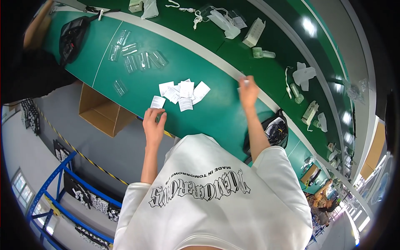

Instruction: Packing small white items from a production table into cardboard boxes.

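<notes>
My left hand (154, 123) is at the near edge of the green table, its fingertips touching the lower edge of a small printed paper slip (157, 102). Its thumb stands apart from the fingers. Just beyond lies a loose, overlapping pile of white folded leaflets (186, 89). Off to the right, my right hand (248, 92) is raised near the far rail of the table, slightly blurred. Its fingers are closed, with a small pale thing (246, 83) showing at them, too blurred to name.
Several clear plastic trays (144, 61) lie at the left of the table. Black bags rest at the far left (74, 38) and beside my right forearm (276, 130). Behind the rail, a green conveyor belt (233, 58) carries boxes, cables and wrapped parts. An open cardboard box (100, 110) stands below; another person's arm (37, 27) is at upper left.
</notes>
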### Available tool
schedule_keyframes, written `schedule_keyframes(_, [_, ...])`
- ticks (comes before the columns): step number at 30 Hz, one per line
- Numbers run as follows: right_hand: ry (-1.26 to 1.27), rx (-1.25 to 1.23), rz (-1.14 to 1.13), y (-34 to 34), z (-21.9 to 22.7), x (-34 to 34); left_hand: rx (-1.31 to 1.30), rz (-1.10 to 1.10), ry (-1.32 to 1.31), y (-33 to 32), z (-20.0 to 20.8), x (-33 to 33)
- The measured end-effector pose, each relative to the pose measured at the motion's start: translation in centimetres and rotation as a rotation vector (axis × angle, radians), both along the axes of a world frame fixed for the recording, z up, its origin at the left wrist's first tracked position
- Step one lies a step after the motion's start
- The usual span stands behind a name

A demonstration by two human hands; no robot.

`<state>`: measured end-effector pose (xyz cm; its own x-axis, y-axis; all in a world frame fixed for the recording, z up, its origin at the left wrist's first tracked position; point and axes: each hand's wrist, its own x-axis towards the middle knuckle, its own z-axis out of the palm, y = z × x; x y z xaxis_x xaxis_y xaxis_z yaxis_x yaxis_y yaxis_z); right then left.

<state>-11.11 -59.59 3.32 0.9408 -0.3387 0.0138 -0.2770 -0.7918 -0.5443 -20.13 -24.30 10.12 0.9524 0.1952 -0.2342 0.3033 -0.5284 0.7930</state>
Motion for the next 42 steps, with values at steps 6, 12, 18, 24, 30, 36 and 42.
schedule_keyframes(6, [0.040, 0.232, 0.757, 10.8, 2.5, 2.6, 0.472, -0.240, -0.260, -0.2, -2.1, 3.8])
schedule_keyframes(12, [-0.387, -0.231, 0.227, -5.4, -0.1, 23.2, 0.297, -0.269, -0.522, -5.2, -2.8, 14.2])
schedule_keyframes(18, [-0.149, -0.652, 0.361, -10.0, -3.4, 23.5, 0.283, -0.152, -0.634, -16.0, -3.3, 26.2])
schedule_keyframes(24, [-0.166, -0.130, 0.039, -6.2, 9.4, 16.4, 0.542, -0.364, -0.488, -22.1, -5.6, 33.3])
schedule_keyframes(30, [0.087, 0.532, 0.010, -1.6, 9.7, 6.0, 0.478, -0.408, -0.476, -22.4, -4.2, 32.1])
schedule_keyframes(36, [0.243, 0.658, 0.302, 13.4, 6.4, 7.5, -0.082, -0.105, -0.598, -9.0, 0.0, 25.8])
schedule_keyframes(42, [0.067, 0.428, 0.251, 10.0, 9.1, 13.9, 0.388, 0.110, -0.240, 11.0, 0.2, 17.7])
